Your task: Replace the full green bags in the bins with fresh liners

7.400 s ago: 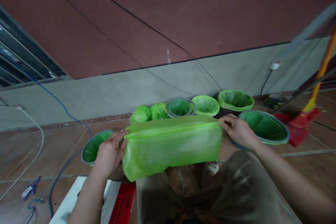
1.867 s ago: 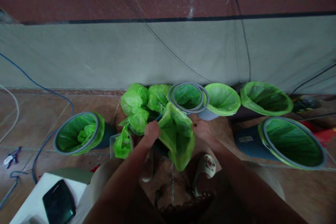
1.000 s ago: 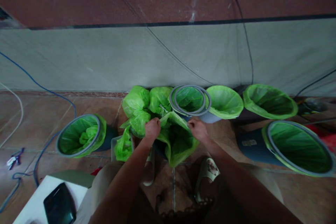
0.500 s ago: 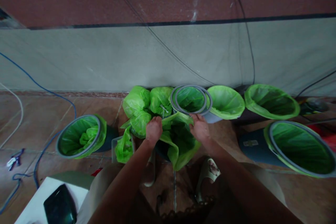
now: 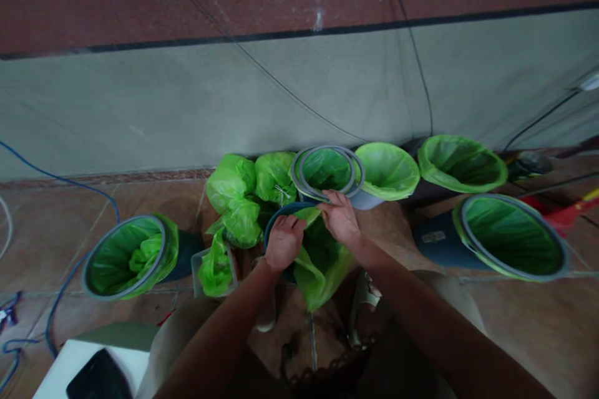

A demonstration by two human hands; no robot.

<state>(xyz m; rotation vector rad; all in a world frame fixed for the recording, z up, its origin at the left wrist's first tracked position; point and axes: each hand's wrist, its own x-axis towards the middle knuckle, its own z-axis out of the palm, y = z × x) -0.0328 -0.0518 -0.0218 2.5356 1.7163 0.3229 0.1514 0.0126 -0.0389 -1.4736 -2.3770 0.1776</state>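
1. The green bag [image 5: 324,274] is draped across the blue bin [image 5: 282,211], at four o'clock.
2. It appears gripped at ten o'clock by the left hand [image 5: 284,240] and is pinched at one by the right hand [image 5: 340,218].
3. Apparently the bin is being lined; the bag seems to need drawing over the far rim.

A thin green bag [image 5: 324,269], mouth open, droops over a blue bin [image 5: 288,207].

The blue bin [image 5: 284,209] looks smooth plastic; the green bag [image 5: 322,274] at its mouth is thin, translucent film. Left of the bin, crumpled bags [image 5: 231,184] look glossy; behind it, the wall [image 5: 163,106] is matt.
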